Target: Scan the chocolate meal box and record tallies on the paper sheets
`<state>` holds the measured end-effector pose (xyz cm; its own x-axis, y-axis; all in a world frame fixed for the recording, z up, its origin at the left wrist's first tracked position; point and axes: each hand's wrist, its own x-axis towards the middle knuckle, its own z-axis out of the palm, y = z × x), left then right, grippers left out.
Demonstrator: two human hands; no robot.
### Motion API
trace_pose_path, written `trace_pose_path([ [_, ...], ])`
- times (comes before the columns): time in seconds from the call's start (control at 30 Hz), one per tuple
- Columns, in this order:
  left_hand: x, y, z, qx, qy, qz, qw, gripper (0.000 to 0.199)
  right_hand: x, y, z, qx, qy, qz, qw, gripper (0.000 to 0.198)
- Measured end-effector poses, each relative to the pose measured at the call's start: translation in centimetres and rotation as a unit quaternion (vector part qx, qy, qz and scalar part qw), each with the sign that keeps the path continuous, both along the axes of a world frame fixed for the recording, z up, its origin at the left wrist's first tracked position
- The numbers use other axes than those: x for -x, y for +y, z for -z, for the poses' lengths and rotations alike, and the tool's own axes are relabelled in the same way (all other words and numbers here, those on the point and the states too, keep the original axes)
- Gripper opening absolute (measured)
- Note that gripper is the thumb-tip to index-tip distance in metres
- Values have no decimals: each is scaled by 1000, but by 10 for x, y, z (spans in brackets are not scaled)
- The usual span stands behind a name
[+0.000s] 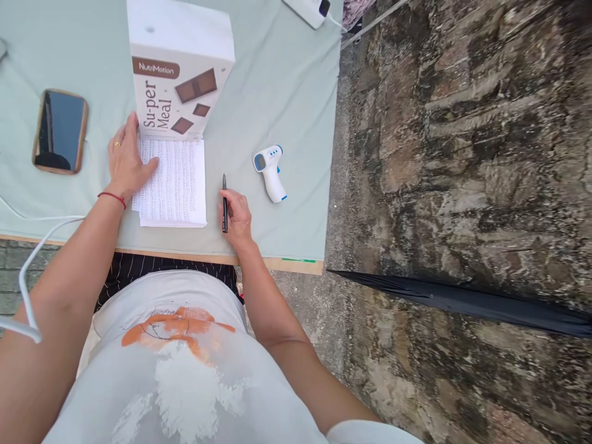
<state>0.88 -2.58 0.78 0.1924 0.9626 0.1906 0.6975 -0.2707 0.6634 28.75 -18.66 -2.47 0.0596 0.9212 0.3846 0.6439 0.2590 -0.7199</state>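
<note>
A stack of paper (173, 185), its top sheet covered in rows of small writing, lies on the cloth-covered table. Right behind it stands a white box (180, 80) printed "NutriMotion Su-per Meal" with chocolate pieces. My left hand (129, 160) rests at the paper's left edge, thumb spread over the sheet and fingers stretched up beside the box's lower left corner. To the right of the paper, my right hand (238, 216) is closed around a black pen (224, 206), which points away from me. Some of its fingers are curled underneath and hidden.
A white and blue infrared thermometer (271, 172) lies right of the pen. At left is a phone (60, 131) in a brown case. A white device (309, 9) with a cable sits at the far edge. A white cable (28, 271) crosses near my left arm. Right of the table rises a stone wall (462, 154).
</note>
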Motion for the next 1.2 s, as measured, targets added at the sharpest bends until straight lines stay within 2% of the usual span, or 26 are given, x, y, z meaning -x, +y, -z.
trace_pose_path([
  [0.1,-1,0,1,-4,8,-10,1000,101,2,3,-3,2,12,8,1000,42],
  [0.2,0,2,3,0,21,-13,1000,98,5,17,0,-8,70,31,997,44],
  [0.33,1,1,3,-12,15,-12,1000,96,15,63,7,-36,135,40,989,43],
  [0.47,3,-3,4,-36,-5,-22,999,76,30,114,11,-30,125,3,992,36],
  [0.57,4,-5,8,-48,-10,-27,998,68,39,132,18,-12,112,-31,993,30],
  [0.77,7,-4,7,-40,9,-1,999,72,39,130,28,2,80,-70,994,22],
  [1.03,4,-8,-7,-1,71,8,997,77,42,125,16,11,123,-55,991,33],
  [1.2,3,-10,-9,12,75,2,997,79,36,112,16,-11,77,-57,995,39],
])
